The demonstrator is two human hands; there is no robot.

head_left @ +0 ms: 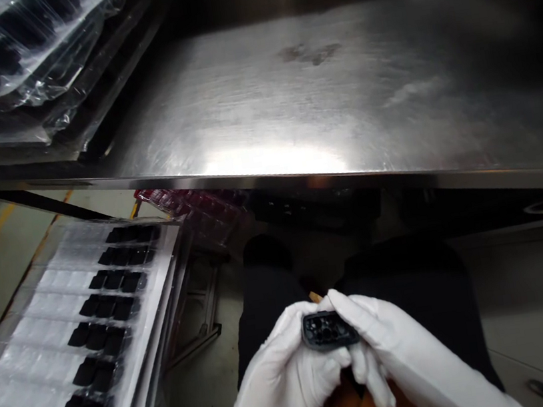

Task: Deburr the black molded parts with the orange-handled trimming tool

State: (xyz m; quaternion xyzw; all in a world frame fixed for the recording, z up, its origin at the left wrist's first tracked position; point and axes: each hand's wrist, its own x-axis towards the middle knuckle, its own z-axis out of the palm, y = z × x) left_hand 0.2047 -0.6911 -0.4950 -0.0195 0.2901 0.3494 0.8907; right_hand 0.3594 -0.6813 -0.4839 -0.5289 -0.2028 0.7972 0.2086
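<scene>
A small black plastic part (328, 330), oblong with rounded corners and a recessed, ribbed inner side facing up, is held over my lap. My left hand (289, 369), in a white glove, grips its left end and lower edge. White-gloved too, my right hand (378, 336) closes on the right end, with thumb and index finger against the top edge. A short tan tip (316, 297) sticks out just above the part between my hands; what it belongs to is hidden.
Ahead stands a stainless steel table (248, 112) with a front edge. Stacked plastic-wrapped trays (21, 77) lie on its left. Lower left, a clear blister tray (32, 338) holds several black pieces (101, 338) in rows. Red clear trays (185, 205) sit beneath the table.
</scene>
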